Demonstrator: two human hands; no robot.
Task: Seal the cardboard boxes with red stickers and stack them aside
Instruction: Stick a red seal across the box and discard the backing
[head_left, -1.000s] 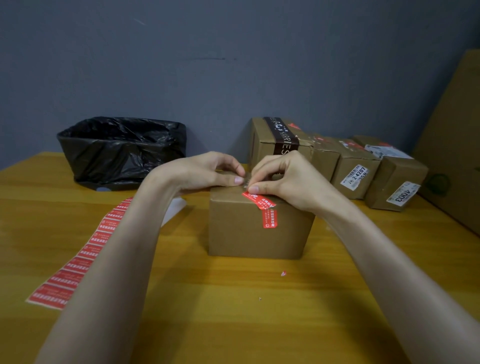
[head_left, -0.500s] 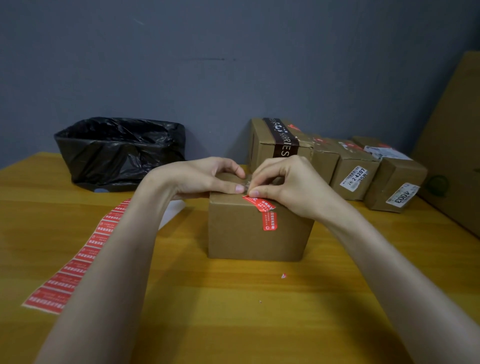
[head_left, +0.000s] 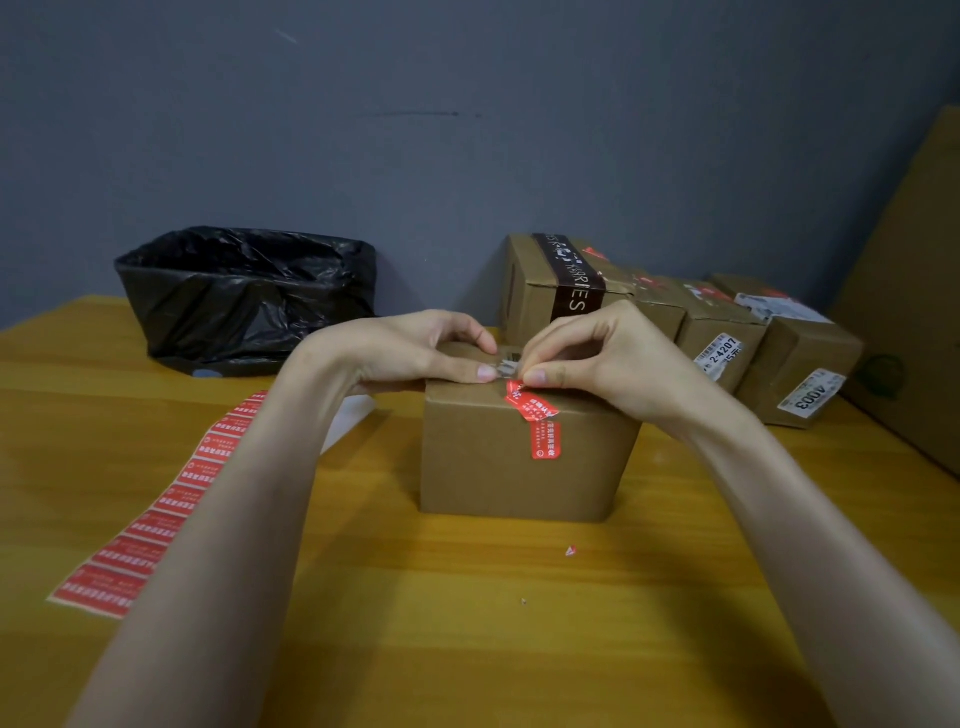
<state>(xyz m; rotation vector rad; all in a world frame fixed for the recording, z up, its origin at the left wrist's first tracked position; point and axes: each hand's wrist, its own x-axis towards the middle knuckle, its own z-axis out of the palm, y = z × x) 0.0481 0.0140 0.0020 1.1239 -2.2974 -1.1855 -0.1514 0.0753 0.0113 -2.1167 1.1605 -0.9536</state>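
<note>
Wooden table (head_left: 467, 623) | bin bag (head_left: 244, 296) left | sealed boxes (head_left: 722, 332) behind box (head_left: 478, 457) with red sticker (head_left: 543, 439)

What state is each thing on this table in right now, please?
front cardboard box: closed, upright on the table.
red sticker: wrinkled, folded over the box's top front edge.
left hand: curled on the box top.
right hand: pinches the sticker's upper end.
sticker strip: flat on the table.
black bin bag: open.
back boxes: closed, in a row.
</note>
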